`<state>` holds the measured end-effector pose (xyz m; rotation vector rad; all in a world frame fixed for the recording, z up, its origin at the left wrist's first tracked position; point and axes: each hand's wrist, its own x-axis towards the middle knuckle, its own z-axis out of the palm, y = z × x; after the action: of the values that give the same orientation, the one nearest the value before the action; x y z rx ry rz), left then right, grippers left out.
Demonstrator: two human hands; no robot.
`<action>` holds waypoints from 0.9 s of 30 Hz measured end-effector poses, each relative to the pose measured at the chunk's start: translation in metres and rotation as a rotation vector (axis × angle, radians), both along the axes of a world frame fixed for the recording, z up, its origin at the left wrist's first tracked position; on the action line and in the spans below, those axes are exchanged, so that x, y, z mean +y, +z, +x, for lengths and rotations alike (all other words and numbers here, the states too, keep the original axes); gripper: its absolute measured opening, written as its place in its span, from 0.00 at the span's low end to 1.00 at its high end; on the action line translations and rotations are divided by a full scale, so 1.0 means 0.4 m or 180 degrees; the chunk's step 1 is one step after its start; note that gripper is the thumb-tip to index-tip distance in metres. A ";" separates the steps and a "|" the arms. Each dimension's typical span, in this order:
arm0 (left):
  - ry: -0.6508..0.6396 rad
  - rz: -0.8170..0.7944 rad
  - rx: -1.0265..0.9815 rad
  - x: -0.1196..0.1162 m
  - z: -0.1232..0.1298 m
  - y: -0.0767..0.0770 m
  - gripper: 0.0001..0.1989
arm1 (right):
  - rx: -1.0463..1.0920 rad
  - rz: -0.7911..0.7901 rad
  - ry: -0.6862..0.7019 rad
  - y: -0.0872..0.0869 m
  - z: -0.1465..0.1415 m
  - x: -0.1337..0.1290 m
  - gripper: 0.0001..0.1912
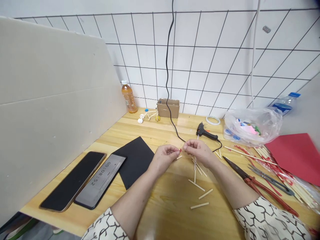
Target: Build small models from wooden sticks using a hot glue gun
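My left hand (166, 156) is closed in a pinch, with a small red piece (180, 150) showing at the thumb and fingertips. Close by on its right, my right hand (197, 151) is also pinched; whatever its fingertips hold is too small to make out. Below both hands lie several short pale wooden sticks (196, 185), some partly covered by the right hand. Just beyond the right hand, a black glue gun (207, 132) rests on the table with a translucent glue stick at its rear.
Right of the hands lie red-handled pliers (252, 183), scissors (272, 180), bundled sticks (282, 170) and red sheets (297, 153). Two phones (72, 181) and black paper (135, 160) lie left. Along the back stand a bottle (129, 98), a stick model (150, 115), a cardboard box (167, 109) and a plastic bag (262, 123).
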<state>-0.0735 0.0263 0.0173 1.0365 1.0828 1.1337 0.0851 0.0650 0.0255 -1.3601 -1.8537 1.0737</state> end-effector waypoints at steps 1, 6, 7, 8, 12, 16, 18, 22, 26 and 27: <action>0.0010 -0.0015 -0.0085 0.001 -0.001 0.001 0.12 | -0.0185 0.0190 -0.0169 -0.005 0.010 0.012 0.11; 0.0077 -0.0077 -0.0264 0.002 -0.006 0.010 0.14 | -0.0737 0.0650 -0.0698 -0.032 0.063 0.056 0.07; 0.0109 -0.0089 -0.0267 0.002 -0.007 0.011 0.14 | -0.0811 0.0685 -0.0693 -0.035 0.067 0.057 0.07; 0.0141 -0.0101 -0.0269 0.003 -0.008 0.012 0.14 | -0.0875 0.0712 -0.0650 -0.036 0.067 0.055 0.07; 0.0296 -0.0115 -0.0237 0.009 -0.013 0.009 0.14 | -0.1116 0.0834 -0.0318 -0.032 0.038 0.039 0.06; 0.0416 -0.0143 -0.0265 0.014 -0.019 0.006 0.13 | -0.1372 0.1009 0.0011 -0.033 0.002 0.031 0.05; 0.0456 -0.0151 -0.0337 0.015 -0.022 0.007 0.13 | -0.1497 0.1074 0.0123 -0.034 -0.006 0.030 0.04; 0.0504 -0.0151 -0.0469 0.017 -0.026 0.009 0.13 | -0.1764 0.1130 0.0202 -0.032 -0.010 0.029 0.06; 0.0460 -0.0190 -0.0598 0.019 -0.028 0.010 0.14 | -0.2003 0.1181 0.0285 -0.029 -0.021 0.029 0.07; 0.0464 -0.0193 -0.0623 0.020 -0.029 0.010 0.14 | -0.2058 0.1194 0.0313 -0.027 -0.025 0.029 0.07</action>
<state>-0.0849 0.0343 0.0215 0.7914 1.0417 1.2830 0.0750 0.0767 0.0145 -1.4970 -2.4423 0.2922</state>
